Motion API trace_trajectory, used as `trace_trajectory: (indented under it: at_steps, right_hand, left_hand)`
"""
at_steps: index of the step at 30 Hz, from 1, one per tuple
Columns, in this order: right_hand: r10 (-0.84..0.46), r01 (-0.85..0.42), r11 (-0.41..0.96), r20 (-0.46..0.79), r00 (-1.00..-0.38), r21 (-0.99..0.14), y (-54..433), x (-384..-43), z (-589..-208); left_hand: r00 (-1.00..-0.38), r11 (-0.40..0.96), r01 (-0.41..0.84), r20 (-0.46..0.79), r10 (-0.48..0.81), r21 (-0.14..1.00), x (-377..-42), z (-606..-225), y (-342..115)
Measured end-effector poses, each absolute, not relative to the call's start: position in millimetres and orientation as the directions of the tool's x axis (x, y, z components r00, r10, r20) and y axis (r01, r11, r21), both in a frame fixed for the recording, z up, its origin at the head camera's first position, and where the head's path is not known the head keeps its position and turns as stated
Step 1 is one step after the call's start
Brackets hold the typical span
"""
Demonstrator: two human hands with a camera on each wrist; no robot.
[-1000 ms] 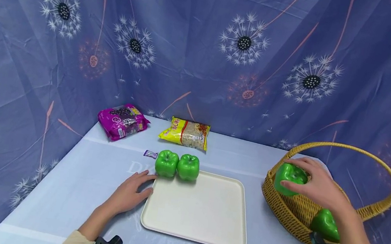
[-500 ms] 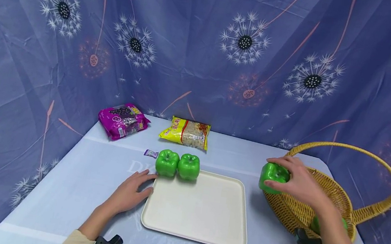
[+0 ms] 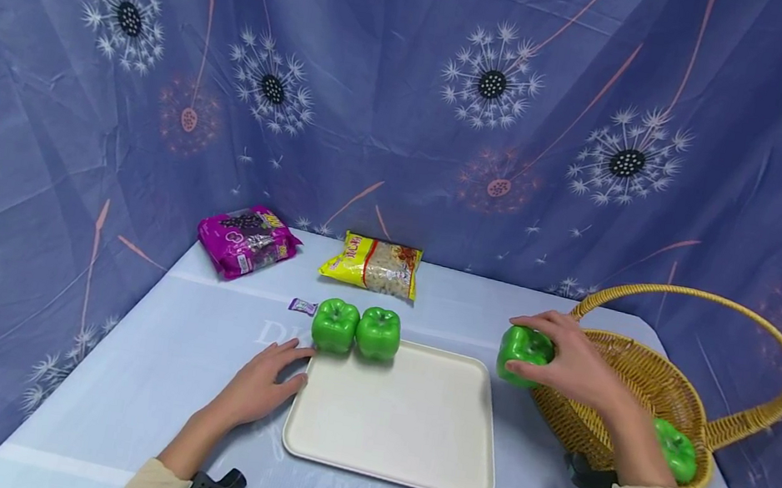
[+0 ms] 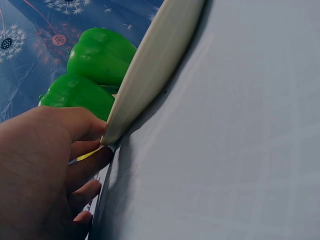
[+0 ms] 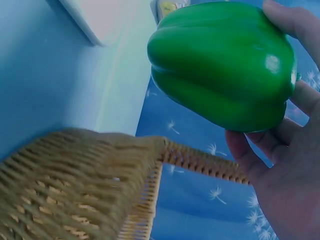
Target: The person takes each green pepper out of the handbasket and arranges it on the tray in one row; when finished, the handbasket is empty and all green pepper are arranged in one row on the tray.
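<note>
My right hand [image 3: 574,364] pinches a green bell pepper [image 3: 518,356] between thumb and fingers, holding it in the air between the tray's right edge and the basket. In the right wrist view the held pepper [image 5: 220,65] lies on its side, its stem end toward the palm. My left hand [image 3: 261,386] rests at the left rim of a cream tray [image 3: 393,434], fingers relaxed and spread. Two more green bell peppers stand side by side at the tray's back left corner, a left one [image 3: 335,326] and a right one [image 3: 379,334].
A wicker basket [image 3: 652,376] with a tall handle stands on the right, with a green bell pepper [image 3: 676,455] inside. A purple snack bag [image 3: 247,242] and a yellow snack bag [image 3: 373,265] lie at the back. A small purple packet [image 3: 302,307] is near the peppers.
My right hand has carried the bell pepper out of the basket and leftward toward the tray. The pepper left in the basket shows more now. My left hand has stayed put.
</note>
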State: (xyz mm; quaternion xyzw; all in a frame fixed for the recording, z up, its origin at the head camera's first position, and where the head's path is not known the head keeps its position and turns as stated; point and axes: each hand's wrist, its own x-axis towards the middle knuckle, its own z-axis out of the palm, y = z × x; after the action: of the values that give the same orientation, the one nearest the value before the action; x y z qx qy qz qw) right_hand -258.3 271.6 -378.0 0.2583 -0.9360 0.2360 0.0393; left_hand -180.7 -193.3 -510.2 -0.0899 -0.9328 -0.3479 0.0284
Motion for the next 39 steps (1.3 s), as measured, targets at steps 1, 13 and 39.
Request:
trace_trajectory:
  at_steps: [1,13,39]
  right_hand:
    - [-0.467,-0.503,0.753,0.195,-0.863,-0.424,270,-259,-379]
    - [-0.513,-0.537,0.727,0.181,-0.839,-0.429,245,-269,-392]
    - [-0.558,-0.553,0.711,0.131,-0.82,-0.434,191,-287,-408]
  left_hand:
    - [-0.982,0.743,0.191,0.119,0.149,0.642,-181,-510,-193]
    - [-0.982,0.745,0.189,0.116,0.15,0.64,-180,-509,-194]
    - [-0.982,0.739,0.191,0.117,0.151,0.646,-180,-509,-193]
